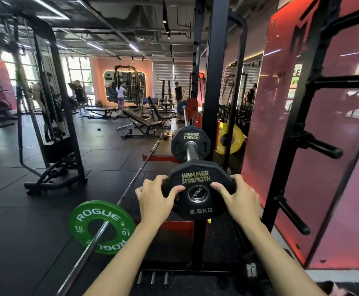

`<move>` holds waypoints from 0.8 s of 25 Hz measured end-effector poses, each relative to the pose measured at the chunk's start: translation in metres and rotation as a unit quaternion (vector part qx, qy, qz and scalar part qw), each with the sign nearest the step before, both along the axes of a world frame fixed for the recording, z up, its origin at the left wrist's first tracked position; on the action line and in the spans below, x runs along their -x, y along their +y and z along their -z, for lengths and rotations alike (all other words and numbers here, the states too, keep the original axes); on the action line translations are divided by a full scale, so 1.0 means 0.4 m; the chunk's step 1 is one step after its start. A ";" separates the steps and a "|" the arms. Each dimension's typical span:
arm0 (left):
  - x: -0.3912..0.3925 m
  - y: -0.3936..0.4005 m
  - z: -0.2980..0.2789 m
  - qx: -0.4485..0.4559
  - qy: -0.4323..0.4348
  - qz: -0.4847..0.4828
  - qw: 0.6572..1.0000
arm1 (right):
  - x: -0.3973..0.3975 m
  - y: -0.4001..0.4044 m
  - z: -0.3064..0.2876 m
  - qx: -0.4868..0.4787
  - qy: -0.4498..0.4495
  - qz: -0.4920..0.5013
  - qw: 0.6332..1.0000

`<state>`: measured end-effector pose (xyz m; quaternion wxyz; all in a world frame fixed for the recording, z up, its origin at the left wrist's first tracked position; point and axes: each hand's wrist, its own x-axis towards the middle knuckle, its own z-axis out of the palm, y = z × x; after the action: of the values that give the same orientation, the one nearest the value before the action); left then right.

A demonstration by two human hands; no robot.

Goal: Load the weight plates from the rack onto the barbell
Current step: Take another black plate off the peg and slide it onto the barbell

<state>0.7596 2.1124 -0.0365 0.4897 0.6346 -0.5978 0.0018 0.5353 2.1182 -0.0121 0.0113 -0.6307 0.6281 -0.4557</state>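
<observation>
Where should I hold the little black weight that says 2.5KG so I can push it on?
Probably by its rim, one hand from each side, as the left hand and right hand hold the 2.5KG plate. It stands upright on the bar end, so keep the middle hole clear.

The near plate [197, 189] looks like matt black rubber, its raised lettering dull yellow, with a shiny metal ring at the hub. The second plate [190, 144], at centre frame, has the same matt black coat. The sleeve [191, 151] between them is bright, smooth steel. At lower left, the green plate [101, 226] has a smooth, slightly glossy finish, on a polished metal bar [114, 208]. The rack [214, 82] is satin black painted metal. The floor [24, 210] is matt black rubber tile. The red panels [334, 167] at right are glossy and mirror-like.
</observation>
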 end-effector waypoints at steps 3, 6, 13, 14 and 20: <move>0.001 0.003 -0.006 -0.009 0.012 -0.009 1.000 | -0.001 -0.012 0.002 0.003 -0.001 -0.003 1.000; 0.005 0.008 -0.005 -0.021 0.029 -0.009 0.999 | -0.002 -0.019 0.002 0.012 -0.006 -0.004 1.000; -0.019 -0.085 -0.006 -0.043 0.007 0.025 0.999 | -0.003 -0.092 0.013 -0.003 -0.014 -0.005 1.000; -0.022 -0.110 -0.007 -0.050 0.009 0.028 0.998 | -0.004 -0.110 0.012 -0.006 -0.015 -0.005 1.000; -0.027 -0.262 -0.006 -0.076 0.019 0.019 0.997 | -0.006 -0.261 0.007 -0.006 -0.017 -0.013 1.000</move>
<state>0.7702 2.0076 -0.0341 0.4513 0.6580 -0.5993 -0.0648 0.5375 2.0139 -0.0151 0.0321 -0.6309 0.6222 -0.4624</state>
